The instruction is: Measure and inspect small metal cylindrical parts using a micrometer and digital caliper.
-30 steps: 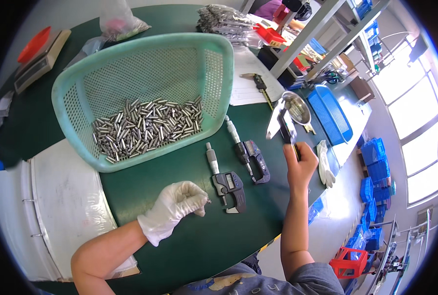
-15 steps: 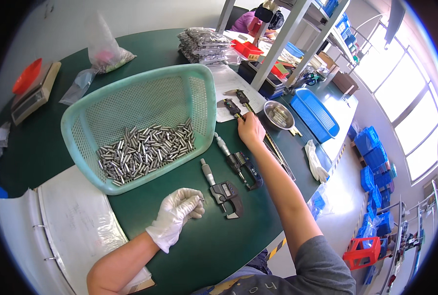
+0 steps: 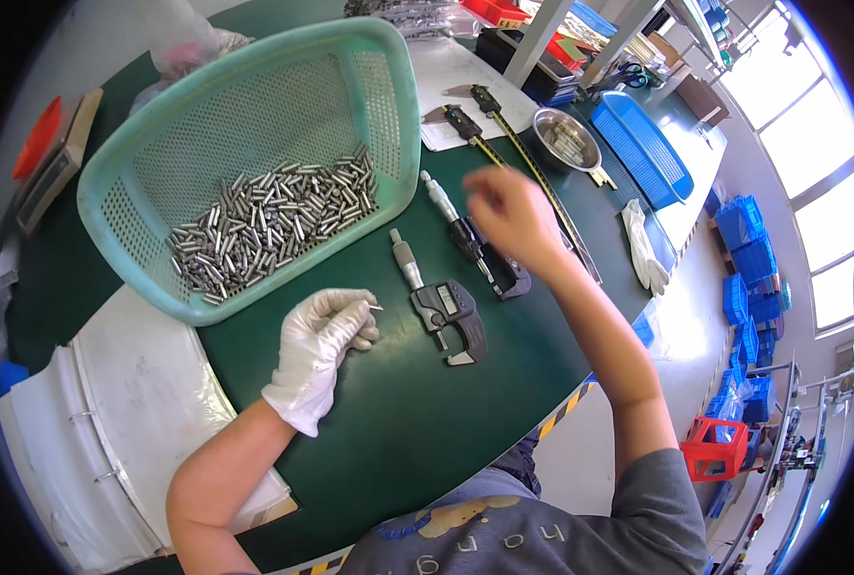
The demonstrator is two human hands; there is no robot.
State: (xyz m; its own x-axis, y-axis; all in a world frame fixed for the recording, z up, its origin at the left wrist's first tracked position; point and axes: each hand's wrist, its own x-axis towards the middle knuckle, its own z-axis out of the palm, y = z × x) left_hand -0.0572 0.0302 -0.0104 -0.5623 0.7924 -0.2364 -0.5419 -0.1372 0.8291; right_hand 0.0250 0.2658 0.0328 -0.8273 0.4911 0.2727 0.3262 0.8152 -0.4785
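My left hand (image 3: 321, 350), in a white glove, pinches a small metal pin (image 3: 376, 307) between thumb and fingertips. My bare right hand (image 3: 521, 218) hovers beside the farther digital micrometer (image 3: 467, 238); its curled fingers are smeared by motion. Between my hands, a second digital micrometer (image 3: 448, 305) lies on the green table. Two digital calipers, a nearer one (image 3: 465, 126) and a farther one (image 3: 489, 101), lie past my right hand. A pale green plastic basket (image 3: 254, 105) stands ahead of my left hand, with many short metal pins (image 3: 273, 220) in it.
An open ring binder (image 3: 149, 402) lies at left. Farther right are a metal bowl (image 3: 566, 142) with small parts, a blue basket (image 3: 642, 144) and a white glove (image 3: 643, 249). A scale with an orange tray (image 3: 39, 139) stands far left. Paper (image 3: 455, 72) lies under the calipers.
My right hand has come off the nearer caliper and drawn back toward the farther micrometer. The left hand still pinches the pin. The whole view has tilted downward.
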